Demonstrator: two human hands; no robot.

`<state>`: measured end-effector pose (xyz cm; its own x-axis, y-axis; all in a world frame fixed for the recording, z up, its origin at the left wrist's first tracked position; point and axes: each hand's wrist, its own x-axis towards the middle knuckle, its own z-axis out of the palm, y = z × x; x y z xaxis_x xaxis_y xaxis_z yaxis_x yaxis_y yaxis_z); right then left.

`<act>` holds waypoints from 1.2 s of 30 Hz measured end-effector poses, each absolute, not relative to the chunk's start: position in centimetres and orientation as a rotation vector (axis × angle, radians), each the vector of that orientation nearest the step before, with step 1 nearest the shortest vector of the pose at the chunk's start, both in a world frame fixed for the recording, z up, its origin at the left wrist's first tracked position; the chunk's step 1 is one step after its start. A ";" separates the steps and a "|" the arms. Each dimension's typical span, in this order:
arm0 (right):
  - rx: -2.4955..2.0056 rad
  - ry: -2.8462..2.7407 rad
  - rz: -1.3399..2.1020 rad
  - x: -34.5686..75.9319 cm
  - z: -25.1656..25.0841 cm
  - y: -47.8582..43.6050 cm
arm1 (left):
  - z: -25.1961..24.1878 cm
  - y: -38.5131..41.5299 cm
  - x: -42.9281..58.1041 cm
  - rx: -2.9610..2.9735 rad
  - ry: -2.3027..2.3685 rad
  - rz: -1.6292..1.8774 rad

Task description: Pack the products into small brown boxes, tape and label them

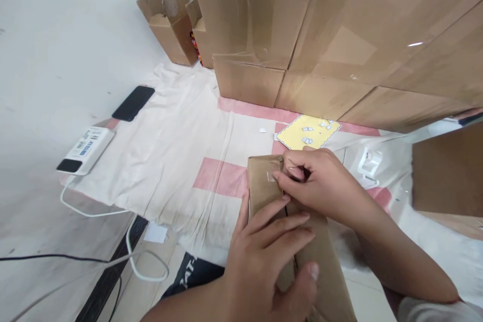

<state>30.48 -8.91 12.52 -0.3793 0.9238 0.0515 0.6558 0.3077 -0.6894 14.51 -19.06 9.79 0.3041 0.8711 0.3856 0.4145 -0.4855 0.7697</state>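
Observation:
A long brown cardboard box (264,183) lies on a cream and pink cloth (169,161) in front of me. My left hand (267,256) rests on top of the box with its fingers stretched flat across it and the thumb on the near side. My right hand (320,181) is at the far end of the box, fingers curled, with the fingertips pinching or pressing a small clear piece of tape (270,176) on the box top. What else the fingers hold is hidden.
A yellow sheet (298,133) with small white stickers lies just beyond the box. Stacked taped cartons (339,35) form a wall behind. A black phone (133,102) and a white power strip (87,148) with cable lie at the left. Another brown box (445,176) stands at right.

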 end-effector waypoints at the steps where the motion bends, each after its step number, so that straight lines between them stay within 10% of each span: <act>1: -1.406 -2.142 0.843 30.6 12.6 -8.9 | 9.9 -19.0 14.5 2.037 1.139 1.094; 36: -1.847 -2.345 0.326 31.7 14.5 -10.3 | 9.2 -16.5 12.1 2.250 1.605 0.868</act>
